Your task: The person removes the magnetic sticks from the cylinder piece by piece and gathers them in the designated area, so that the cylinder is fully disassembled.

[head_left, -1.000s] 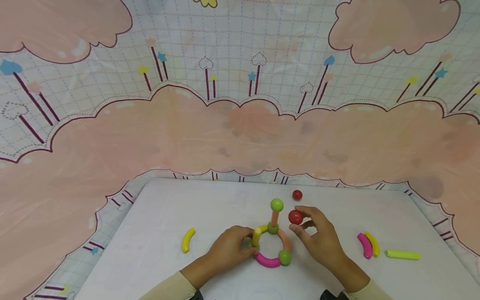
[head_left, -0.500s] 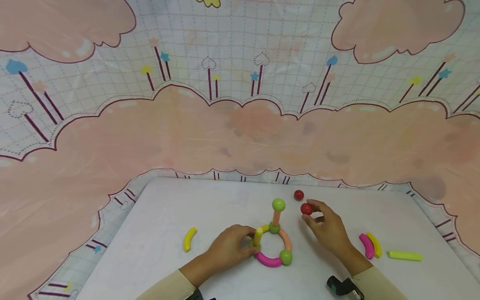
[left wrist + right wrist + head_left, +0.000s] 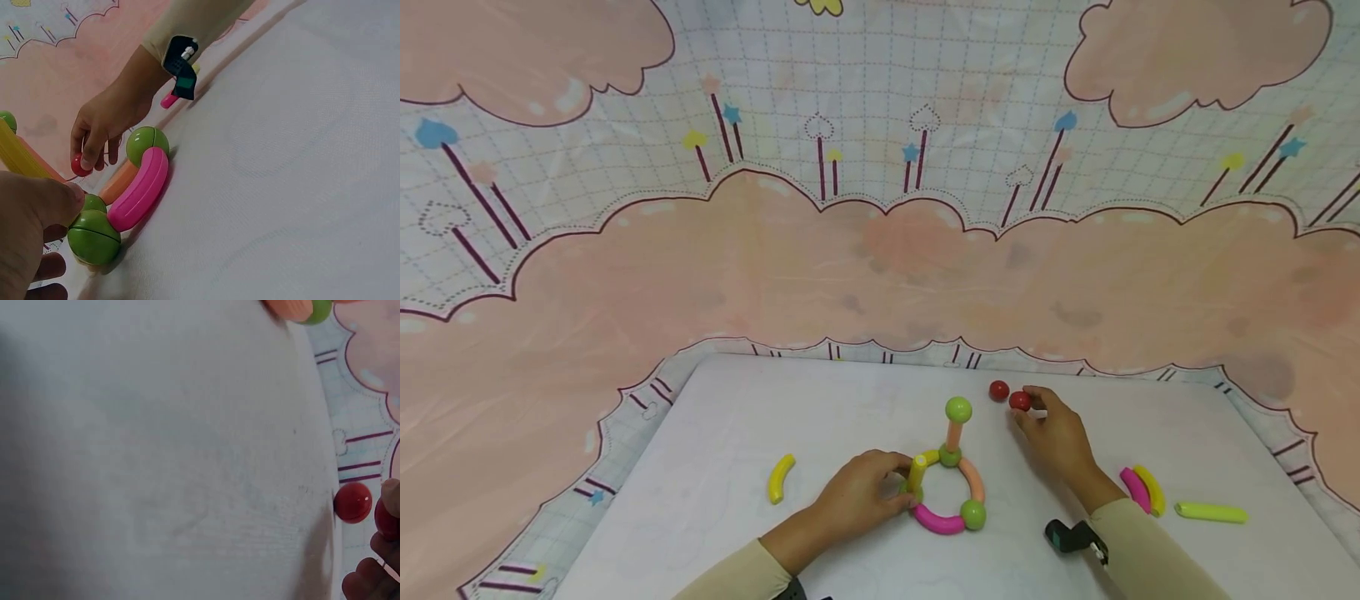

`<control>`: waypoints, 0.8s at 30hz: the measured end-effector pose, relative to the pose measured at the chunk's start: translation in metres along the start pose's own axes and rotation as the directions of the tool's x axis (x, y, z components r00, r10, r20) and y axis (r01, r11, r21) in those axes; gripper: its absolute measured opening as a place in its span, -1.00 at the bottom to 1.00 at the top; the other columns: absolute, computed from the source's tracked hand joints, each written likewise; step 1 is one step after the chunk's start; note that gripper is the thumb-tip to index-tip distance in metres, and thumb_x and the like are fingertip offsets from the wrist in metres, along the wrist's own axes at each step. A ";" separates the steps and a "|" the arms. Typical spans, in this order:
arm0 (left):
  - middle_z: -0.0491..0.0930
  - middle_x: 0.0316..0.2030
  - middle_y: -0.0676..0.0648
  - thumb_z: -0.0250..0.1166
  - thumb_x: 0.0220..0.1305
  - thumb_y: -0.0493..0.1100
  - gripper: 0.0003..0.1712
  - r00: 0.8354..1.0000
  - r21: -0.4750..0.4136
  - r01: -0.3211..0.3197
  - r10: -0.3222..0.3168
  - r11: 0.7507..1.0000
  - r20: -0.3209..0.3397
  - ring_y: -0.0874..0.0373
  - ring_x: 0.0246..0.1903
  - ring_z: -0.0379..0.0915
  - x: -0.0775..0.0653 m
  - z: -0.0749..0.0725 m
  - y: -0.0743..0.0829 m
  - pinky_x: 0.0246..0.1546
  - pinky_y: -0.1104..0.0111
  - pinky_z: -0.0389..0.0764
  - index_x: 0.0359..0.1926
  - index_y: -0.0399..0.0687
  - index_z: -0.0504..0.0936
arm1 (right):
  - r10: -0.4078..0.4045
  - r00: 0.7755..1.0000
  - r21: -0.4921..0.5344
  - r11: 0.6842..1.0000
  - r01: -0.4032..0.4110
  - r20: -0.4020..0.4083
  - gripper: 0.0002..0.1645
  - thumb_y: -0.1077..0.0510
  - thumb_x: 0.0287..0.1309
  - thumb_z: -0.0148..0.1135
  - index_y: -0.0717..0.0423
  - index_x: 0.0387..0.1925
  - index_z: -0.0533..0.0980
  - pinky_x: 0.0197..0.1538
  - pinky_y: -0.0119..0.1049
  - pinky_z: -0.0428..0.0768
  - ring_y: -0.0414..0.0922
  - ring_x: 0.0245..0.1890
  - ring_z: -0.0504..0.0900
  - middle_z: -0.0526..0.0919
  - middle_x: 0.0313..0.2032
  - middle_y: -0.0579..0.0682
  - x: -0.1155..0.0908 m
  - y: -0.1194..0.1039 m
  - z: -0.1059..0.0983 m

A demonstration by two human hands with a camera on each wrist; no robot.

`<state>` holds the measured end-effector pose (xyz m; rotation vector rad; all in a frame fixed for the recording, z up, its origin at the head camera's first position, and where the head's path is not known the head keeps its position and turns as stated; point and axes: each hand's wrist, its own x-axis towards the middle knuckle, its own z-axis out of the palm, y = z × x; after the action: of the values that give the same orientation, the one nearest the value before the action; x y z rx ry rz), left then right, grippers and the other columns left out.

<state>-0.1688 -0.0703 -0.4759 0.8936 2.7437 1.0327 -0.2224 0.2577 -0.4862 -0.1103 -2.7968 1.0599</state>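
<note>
A ring of toy building pieces [image 3: 940,524] lies on the table, made of curved pink, orange and yellow rods joined by green balls. From its far side an orange rod [image 3: 953,437] stands up, topped by a green ball [image 3: 958,410]. My left hand [image 3: 865,492] grips the ring's left corner, where a yellow rod [image 3: 917,472] rises from a green ball [image 3: 94,237]. Between thumb and fingers, my right hand [image 3: 1060,437] pinches a red ball [image 3: 1019,401] close over the table's far part. Just left of it sits a second red ball [image 3: 353,502].
A curved yellow rod [image 3: 780,479] lies to the left on the white table [image 3: 722,417]. To the right are a curved pink rod [image 3: 1135,490], another curved yellow rod [image 3: 1150,490] and a straight lime rod [image 3: 1212,512]. A printed cloth backdrop [image 3: 880,275] hangs behind.
My right hand has carried its red ball away from the ring, rightward and toward the back, beside the other red ball. My left hand keeps its grip on the ring.
</note>
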 end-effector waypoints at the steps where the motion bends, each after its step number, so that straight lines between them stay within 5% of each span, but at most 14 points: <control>1: 0.65 -0.14 0.31 0.53 0.22 -0.01 -0.55 1.000 -0.003 0.001 -0.001 1.000 0.000 0.25 -0.02 0.54 0.000 0.000 0.000 0.05 0.24 0.57 0.10 0.02 0.69 | 0.010 1.000 0.000 1.000 -0.010 0.004 -0.35 0.05 0.37 0.33 0.17 0.37 0.37 0.03 0.07 0.64 0.16 -0.03 0.64 0.59 0.14 0.30 0.002 0.001 0.001; 15: 0.64 -0.10 0.32 0.52 0.23 0.00 -0.54 1.000 -0.010 -0.002 0.002 1.000 -0.002 0.26 0.01 0.54 -0.001 -0.001 -0.001 0.05 0.24 0.57 0.13 0.07 0.67 | 0.104 0.993 0.026 0.994 -0.106 0.061 -0.30 -0.06 0.41 0.28 0.16 0.41 0.33 0.26 0.22 0.46 0.30 0.27 0.44 0.50 0.27 0.32 0.017 0.008 0.007; 24: 0.63 -0.08 0.30 0.52 0.23 0.01 -0.52 1.000 -0.019 0.008 -0.008 1.000 0.002 0.28 -0.02 0.54 0.000 -0.001 -0.002 0.00 0.30 0.59 0.15 0.07 0.66 | 0.106 0.992 -0.002 0.994 -0.106 0.073 -0.29 -0.06 0.38 0.31 0.19 0.39 0.35 0.30 0.21 0.42 0.26 0.28 0.41 0.49 0.28 0.30 0.022 0.008 0.010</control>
<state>-0.1697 -0.0724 -0.4766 0.8803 2.7287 1.0548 -0.2456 0.2594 -0.4962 -0.2269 -2.8835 1.1121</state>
